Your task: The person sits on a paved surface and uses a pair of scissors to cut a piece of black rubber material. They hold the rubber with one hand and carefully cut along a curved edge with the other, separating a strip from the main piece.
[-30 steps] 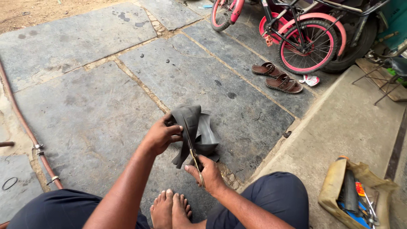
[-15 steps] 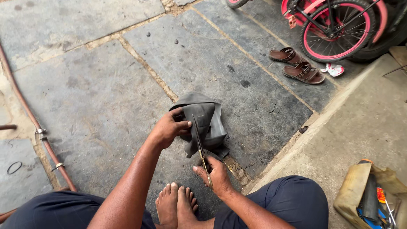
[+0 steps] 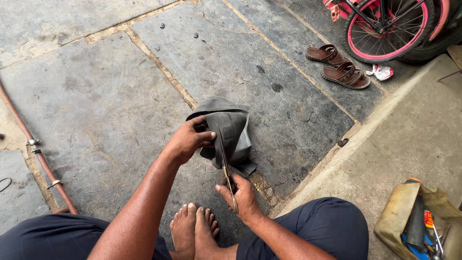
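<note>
A folded piece of black rubber inner tube (image 3: 232, 130) is held up over the stone floor. My left hand (image 3: 190, 138) grips its left edge with thumb and fingers. My right hand (image 3: 241, 196) is closed on the handles of a pair of scissors (image 3: 224, 159), whose thin blades run up into the rubber. My bare feet (image 3: 195, 231) rest on the floor just below both hands, between my knees in dark blue trousers.
A pair of brown sandals (image 3: 339, 66) lies at the upper right, beside a pink bicycle wheel (image 3: 390, 29). A yellowish container of tools (image 3: 419, 222) stands at the lower right on a raised concrete step. A reddish hose (image 3: 38, 156) runs along the left.
The view has tilted down and closer. The rubber piece and both hands stay together, and the scissors remain in the rubber.
</note>
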